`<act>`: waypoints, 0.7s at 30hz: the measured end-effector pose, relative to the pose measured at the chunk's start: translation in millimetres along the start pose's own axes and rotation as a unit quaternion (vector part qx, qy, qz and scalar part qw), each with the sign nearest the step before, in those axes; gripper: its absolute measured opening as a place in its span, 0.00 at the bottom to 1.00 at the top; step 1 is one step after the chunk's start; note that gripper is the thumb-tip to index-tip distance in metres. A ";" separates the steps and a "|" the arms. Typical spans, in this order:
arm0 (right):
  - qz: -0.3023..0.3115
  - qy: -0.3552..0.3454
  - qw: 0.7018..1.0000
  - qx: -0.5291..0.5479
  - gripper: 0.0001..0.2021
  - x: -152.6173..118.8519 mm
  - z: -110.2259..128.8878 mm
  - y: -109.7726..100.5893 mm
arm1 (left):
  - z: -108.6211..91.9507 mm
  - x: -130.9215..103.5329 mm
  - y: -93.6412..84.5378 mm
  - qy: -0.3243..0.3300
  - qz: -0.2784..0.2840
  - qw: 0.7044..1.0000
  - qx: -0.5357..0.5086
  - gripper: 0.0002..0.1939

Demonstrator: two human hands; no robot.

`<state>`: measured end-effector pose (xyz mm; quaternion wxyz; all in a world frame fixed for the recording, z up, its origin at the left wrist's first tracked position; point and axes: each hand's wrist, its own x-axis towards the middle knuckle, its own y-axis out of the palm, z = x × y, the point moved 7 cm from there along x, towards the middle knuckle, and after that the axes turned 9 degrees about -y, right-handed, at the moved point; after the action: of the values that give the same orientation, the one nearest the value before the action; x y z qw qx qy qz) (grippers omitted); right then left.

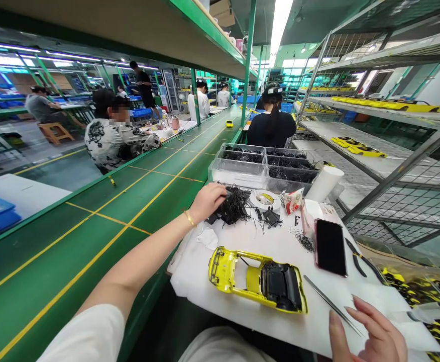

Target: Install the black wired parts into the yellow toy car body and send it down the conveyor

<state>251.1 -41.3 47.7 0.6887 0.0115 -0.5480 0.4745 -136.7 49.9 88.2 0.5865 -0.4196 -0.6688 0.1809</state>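
My left hand (209,202) reaches to the left side of a pile of thin black plastic parts (237,206). Its fingers are bent and close together on the pile, and what they pinch, if anything, is hidden. Below it, a yellow toy car body shell (257,279) lies upside down on the white foam-covered table (238,319), with a black piece fitted at its right end. My right hand (374,334) is at the lower right, thumb and fingers apart, holding nothing. Beside its fingertips, metal tweezers (327,299) lie on the foam.
Clear bins (238,176) of black parts stand behind the pile. A tape roll (265,200), tiny screws (303,241), phone (330,247) and pliers (356,259) lie rightward. A green conveyor (129,201) runs left; racks (359,125) stand right. Co-workers (270,118) sit farther off.
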 end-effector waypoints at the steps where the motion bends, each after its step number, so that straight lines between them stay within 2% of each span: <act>1: 0.022 0.007 0.999 0.036 0.14 -1.5 1.7 7.3 | -18.6 -10.1 -3.5 0.033 -0.010 0.999 -0.014 0.07; 3: 0.069 0.037 0.987 0.143 0.13 -4.1 6.2 28.0 | -59.1 -34.3 -9.0 0.140 -0.051 0.987 -0.056 0.06; 5: 0.140 0.092 0.948 0.271 0.13 -4.0 14.6 60.3 | -85.6 -52.8 -4.4 0.198 -0.072 0.974 -0.077 0.06; 6: 0.190 0.131 0.916 0.328 0.15 -3.3 20.2 80.4 | -92.3 -57.3 1.8 0.204 -0.070 0.973 -0.083 0.07; 8: 0.307 0.182 0.857 0.372 0.25 0.3 34.8 119.6 | -95.2 -58.3 17.7 0.181 -0.047 0.978 -0.093 0.08; 10: 0.393 0.173 0.833 0.350 0.32 11.2 49.6 146.0 | -89.2 -54.0 30.2 0.136 -0.024 0.985 -0.099 0.07; 11: 0.428 0.143 0.830 0.328 0.33 18.3 57.7 154.1 | -84.8 -51.7 33.1 0.115 -0.018 0.988 -0.098 0.07; 13: 0.467 0.068 0.837 0.278 0.27 31.8 71.3 160.0 | -75.1 -48.0 31.0 0.086 -0.016 0.992 -0.096 0.06; 15: 0.472 0.004 0.849 0.237 0.19 40.3 79.0 155.6 | -60.5 -42.5 23.6 0.056 -0.006 0.995 -0.077 0.04; 17: 0.462 -0.035 0.864 0.197 0.13 42.1 79.0 147.1 | -37.2 -31.8 14.0 0.008 0.003 0.999 -0.036 0.06; 19: 0.458 -0.067 0.872 0.162 0.11 38.6 75.7 139.9 | -10.0 -16.4 3.8 -0.052 0.001 0.999 0.001 0.07; 21: 0.462 -0.101 0.871 0.134 0.11 32.5 73.2 136.3 | 6.8 -1.8 -3.1 -0.089 0.005 0.996 0.009 0.10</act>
<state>104.1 15.2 33.1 0.3235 -0.1028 -0.4889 0.8036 -144.3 48.4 87.7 0.5279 -0.3997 -0.7145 0.2260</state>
